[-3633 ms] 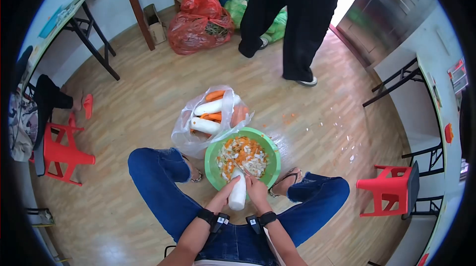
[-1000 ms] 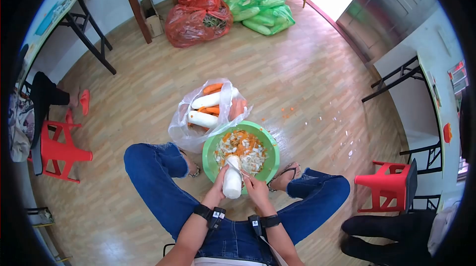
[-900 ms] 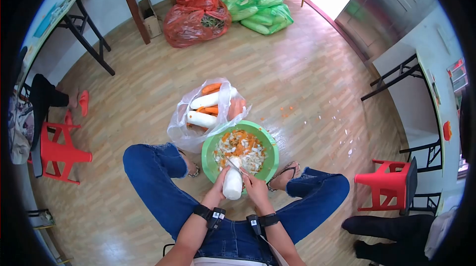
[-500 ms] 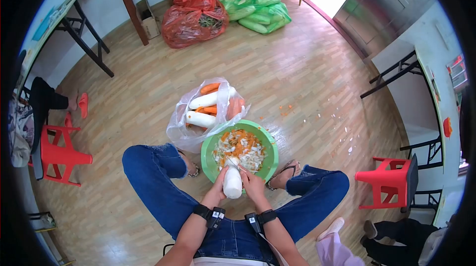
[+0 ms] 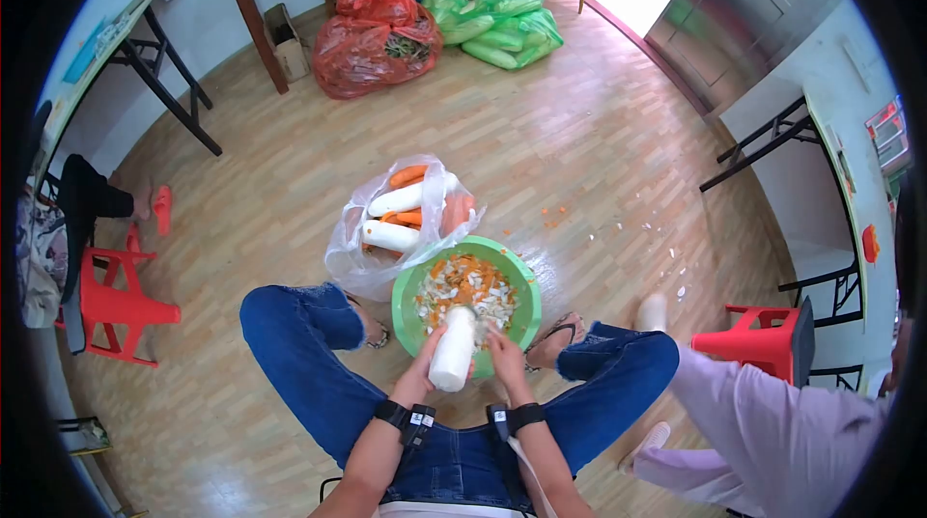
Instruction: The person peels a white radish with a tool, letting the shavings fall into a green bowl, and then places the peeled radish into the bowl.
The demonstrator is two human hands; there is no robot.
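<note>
A thick white radish [image 5: 451,356] is held tilted over the near rim of a green basin [image 5: 529,310]. My left hand [image 5: 422,364] is closed round its left side. Just right of the radish, my right hand [image 5: 502,354] is closed on something small and blurred that I cannot make out. White and orange pieces [image 5: 470,288] lie in the basin. Touching the basin's upper left side, a clear plastic bag [image 5: 350,262] holds white radishes [image 5: 389,235] and carrots [image 5: 408,174].
Red stools [image 5: 126,306] stand at left and right. A person in light purple trousers [image 5: 763,412] is close at my right. Behind are a red bag [image 5: 372,50] and green bags [image 5: 512,30]. Scraps [image 5: 552,217] dot the floor.
My right hand has moved slightly right, away from the radish. The radish's upper end has shifted a little right. The person in light purple trousers has come further into view at right.
</note>
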